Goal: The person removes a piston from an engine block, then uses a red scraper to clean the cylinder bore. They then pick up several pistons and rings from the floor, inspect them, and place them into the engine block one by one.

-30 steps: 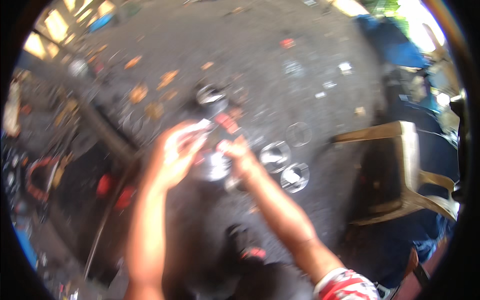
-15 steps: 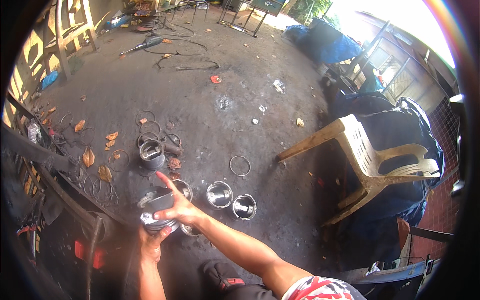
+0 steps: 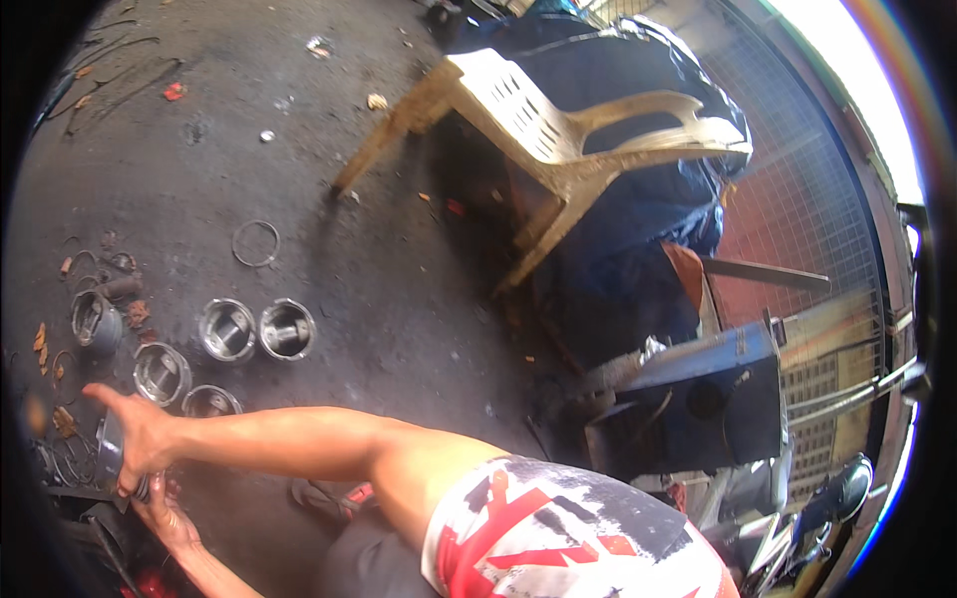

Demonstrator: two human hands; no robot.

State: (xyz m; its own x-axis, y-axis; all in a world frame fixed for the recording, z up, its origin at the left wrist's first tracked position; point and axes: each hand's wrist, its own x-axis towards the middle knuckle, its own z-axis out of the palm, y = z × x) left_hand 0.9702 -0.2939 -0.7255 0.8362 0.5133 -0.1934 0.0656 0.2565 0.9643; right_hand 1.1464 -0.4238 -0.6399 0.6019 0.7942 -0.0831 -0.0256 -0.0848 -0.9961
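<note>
Clock directions are read from the right hand, listed left to right.

Dry leaf (image 3: 63, 422), brown, curled, at 9 o'clock. Metal cylinder (image 3: 108, 334), dark grey, hollow, mouth up, on the dirt floor (image 3: 379, 299), at 11.

Grey metal piece (image 3: 110, 450), smooth-faced, partly covered by the fingers, held near the frame's 8 o'clock edge.

Right hand (image 3: 148, 439): closed round the piece, index finger stretched toward 10; wrist level, forearm running in from 3, elbow slightly bent.

Left hand (image 3: 167, 513): at 6, fingers curled up against the piece's lower end, grip partly hidden; forearm slanting up from the bottom edge.

Four open cylinders, bright machined rims, dark interiors: one (image 3: 161, 375) at 12, one (image 3: 212, 401) at 2, partly behind the forearm, and a close pair (image 3: 227, 329) at 1 to 2. Thin metal ring (image 3: 234, 245), lying flat, at 1.

Sleeve (image 3: 558, 528), printed fabric, red, white and black, at 4. Plastic chair (image 3: 558, 169), cream, grimy, slatted back, at 2. Dark blue tarp (image 3: 638, 229), creased, behind it. Wire mesh (image 3: 807, 219), gridded, furthest right.
</note>
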